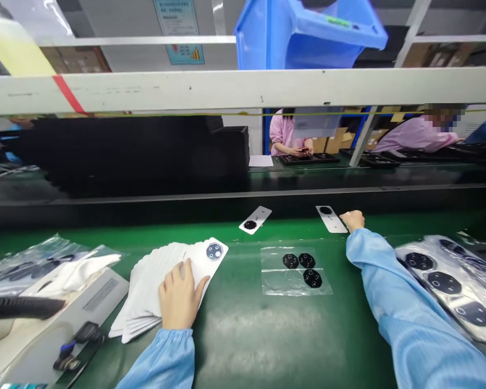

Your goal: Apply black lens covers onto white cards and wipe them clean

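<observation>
Left of the clear sheet (281,282): your left hand (180,296), fingers apart, on fanned white cards (152,275). Beyond it, rightward: your right hand (353,220), curled beside a loose card (332,221); cannot tell if gripped.

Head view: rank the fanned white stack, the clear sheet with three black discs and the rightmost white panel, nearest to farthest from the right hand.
From the right hand:
1. Rightmost white panel: immediately left of the hand.
2. Clear sheet: mid-view, farther left.
3. Fanned white stack: at left, under the left hand.
</observation>
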Demonstrator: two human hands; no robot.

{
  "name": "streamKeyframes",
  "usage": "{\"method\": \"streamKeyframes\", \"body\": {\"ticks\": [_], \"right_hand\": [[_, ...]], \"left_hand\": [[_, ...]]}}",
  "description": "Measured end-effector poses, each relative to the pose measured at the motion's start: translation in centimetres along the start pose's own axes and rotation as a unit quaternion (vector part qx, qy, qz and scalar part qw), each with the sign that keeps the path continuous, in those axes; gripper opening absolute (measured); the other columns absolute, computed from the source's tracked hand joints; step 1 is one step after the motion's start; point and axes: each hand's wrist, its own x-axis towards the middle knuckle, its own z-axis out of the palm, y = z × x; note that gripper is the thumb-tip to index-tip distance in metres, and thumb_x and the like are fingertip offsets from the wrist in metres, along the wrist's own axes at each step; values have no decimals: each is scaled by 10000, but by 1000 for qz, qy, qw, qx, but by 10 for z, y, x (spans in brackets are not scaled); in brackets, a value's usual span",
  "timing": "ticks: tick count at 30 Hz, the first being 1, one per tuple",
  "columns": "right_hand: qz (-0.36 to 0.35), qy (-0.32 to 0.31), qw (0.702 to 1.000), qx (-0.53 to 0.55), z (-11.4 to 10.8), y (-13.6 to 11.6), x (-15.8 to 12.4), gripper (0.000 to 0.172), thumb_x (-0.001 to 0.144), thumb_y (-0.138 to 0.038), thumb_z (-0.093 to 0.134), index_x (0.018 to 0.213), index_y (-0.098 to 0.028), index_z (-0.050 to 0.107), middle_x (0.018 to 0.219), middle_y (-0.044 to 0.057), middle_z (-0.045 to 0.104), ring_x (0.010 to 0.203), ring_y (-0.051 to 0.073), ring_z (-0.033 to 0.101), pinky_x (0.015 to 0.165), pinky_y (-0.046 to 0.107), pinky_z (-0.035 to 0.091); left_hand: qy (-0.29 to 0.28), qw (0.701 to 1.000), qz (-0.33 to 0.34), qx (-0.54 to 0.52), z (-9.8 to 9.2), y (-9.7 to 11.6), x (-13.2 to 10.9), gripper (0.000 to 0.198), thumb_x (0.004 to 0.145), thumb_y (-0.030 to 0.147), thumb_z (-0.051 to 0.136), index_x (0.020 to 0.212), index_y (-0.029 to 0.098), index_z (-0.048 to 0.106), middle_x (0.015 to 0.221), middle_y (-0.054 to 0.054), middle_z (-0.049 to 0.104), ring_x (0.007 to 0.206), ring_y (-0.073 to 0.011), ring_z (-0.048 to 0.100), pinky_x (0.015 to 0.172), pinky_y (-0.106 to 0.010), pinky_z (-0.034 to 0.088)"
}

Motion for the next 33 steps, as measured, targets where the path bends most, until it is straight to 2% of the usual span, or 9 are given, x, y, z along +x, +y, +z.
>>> {"method": "streamKeyframes", "body": {"ticks": [6,13,16,21,23,25,27,28,33], "right_hand": [[-28,-85,996,2,2,19,-33,290,895,-340,553,1104,-139,568,1063,67,600,890,168,604,754,356,529],[-160,-230,960,16,-16,29,-163,289,891,-380,539,1030,-135,607,815,17,618,600,94,551,552,241,469],[-209,-276,938,18,-21,26,-221,384,869,-474,512,1059,-163,632,839,36,646,617,119,564,581,253,457],[-268,-364,892,-32,-18,24,-283,598,796,-545,572,1300,-230,504,926,34,682,765,182,626,715,297,474],[-294,-394,868,-67,-17,27,-295,709,733,-544,641,1354,-259,454,1075,54,676,903,242,639,777,347,472],[-320,-411,848,-99,-17,29,-300,755,715,-547,654,1377,-260,430,1237,81,612,1069,299,592,862,404,448],[-342,-421,831,-125,-18,30,-301,764,738,-561,625,1398,-248,402,1324,98,548,1162,317,539,913,433,423],[-352,-427,822,-135,-18,30,-301,769,747,-568,612,1406,-241,388,1341,104,532,1181,316,527,922,436,420],[-393,-443,789,-164,-17,25,-292,768,759,-554,610,1414,-233,368,1374,112,495,1208,318,509,905,429,438]], "left_hand": [[11,999,-28,-27,-1,-4,5,552,849,415,459,1263,53,506,1114,-216,512,1018,-406,466,819,-510,392],[21,966,-143,-213,-24,9,3,342,886,379,419,1079,138,566,1008,-142,589,912,-295,583,803,-418,443],[-38,928,-141,-342,-29,36,-32,392,905,413,399,1180,150,493,965,-105,651,841,-226,642,745,-337,498],[-179,860,-93,-468,-28,96,-132,582,911,336,429,1437,188,227,1092,-102,648,871,-188,659,778,-315,522],[-203,856,-70,-471,-31,109,-162,645,908,282,444,1468,205,131,1197,-124,582,1031,-216,608,906,-380,481],[-200,880,-15,-430,-36,115,-176,661,900,251,459,1469,230,124,1384,-148,397,1276,-259,417,1055,-468,352],[-189,914,53,-356,-39,116,-173,618,894,240,472,1448,247,198,1477,-142,218,1381,-288,225,1106,-530,247],[-184,925,79,-324,-39,116,-166,565,894,237,474,1419,244,264,1473,-142,211,1381,-290,214,1103,-537,248],[-197,930,132,-281,-19,114,-98,230,888,234,481,1110,207,532,1094,-70,540,990,-174,572,871,-328,485]]}}
